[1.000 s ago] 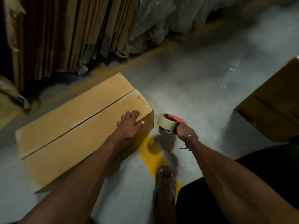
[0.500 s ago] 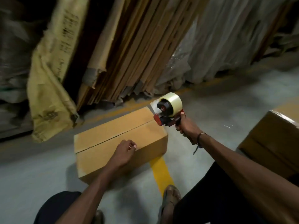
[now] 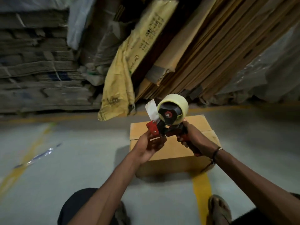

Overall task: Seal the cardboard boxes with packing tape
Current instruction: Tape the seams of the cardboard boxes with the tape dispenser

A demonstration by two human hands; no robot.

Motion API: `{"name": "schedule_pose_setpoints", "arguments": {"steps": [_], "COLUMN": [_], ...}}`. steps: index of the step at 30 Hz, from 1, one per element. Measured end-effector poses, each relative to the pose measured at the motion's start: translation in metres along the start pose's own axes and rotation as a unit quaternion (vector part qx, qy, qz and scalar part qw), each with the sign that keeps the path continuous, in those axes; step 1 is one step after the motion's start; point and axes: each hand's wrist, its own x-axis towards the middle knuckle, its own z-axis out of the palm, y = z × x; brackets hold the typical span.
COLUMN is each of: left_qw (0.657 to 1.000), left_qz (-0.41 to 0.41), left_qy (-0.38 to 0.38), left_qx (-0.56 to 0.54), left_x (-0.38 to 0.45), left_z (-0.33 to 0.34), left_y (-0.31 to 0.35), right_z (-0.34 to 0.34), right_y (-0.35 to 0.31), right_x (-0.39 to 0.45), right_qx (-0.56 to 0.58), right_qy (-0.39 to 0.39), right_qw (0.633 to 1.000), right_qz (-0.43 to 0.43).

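One box (image 3: 172, 150) mid-frame, flaps closed, contents hidden. One tape dispenser (image 3: 168, 120), one roll (image 3: 178, 103). Right hand (image 3: 193, 140) fingers clamped on its handle, left hand (image 3: 149, 146) fingers pinching its front.

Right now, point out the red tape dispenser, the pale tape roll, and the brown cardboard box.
red tape dispenser (image 3: 168, 133): head view, red frame.
pale tape roll (image 3: 181, 103): head view, outer surface.
brown cardboard box (image 3: 172, 148): head view, top flap.

A tan cardboard box (image 3: 175, 149) sat on the floor, flaps folded shut, the centre seam untaped. Above it was a red-and-black tape dispenser (image 3: 165, 127), raised in the air, carrying a pale roll of packing tape (image 3: 180, 103), a loose tape end sticking up at its front
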Motion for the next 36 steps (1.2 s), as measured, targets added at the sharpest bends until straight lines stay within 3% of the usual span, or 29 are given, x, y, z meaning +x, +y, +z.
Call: {"name": "schedule_pose_setpoints", "arguments": {"steps": [6, 16, 24, 30, 36], "left_qw": [0.992, 0.964, 0.983, 0.961, 0.926], "left_qz": [-0.014, -0.040, -0.006, 0.063, 0.123], "left_qy": [0.047, 0.051, 0.180, 0.257, 0.303], "left_qx": [-0.114, -0.258, -0.045, 0.078, 0.191], "left_x": [0.021, 0.042, 0.056, 0.064, 0.068], "left_z": [-0.013, -0.058, -0.063, -0.074, -0.083], "left_y": [0.023, 0.050, 0.052, 0.042, 0.040], "right_z": [0.022, 0.037, 0.048, 0.048, 0.052], "right_y": [-0.002, -0.017, -0.016, -0.016, -0.018], "right_x": [0.043, 0.095, 0.104, 0.099, 0.102], "right_qx": [0.016, 0.033, -0.025, -0.124, -0.135], "right_qy": [-0.035, -0.077, -0.100, -0.104, -0.091], "right_qw": [0.999, 0.996, 0.995, 0.985, 0.985], "right_qz": [0.000, 0.013, -0.003, -0.055, -0.066]}}
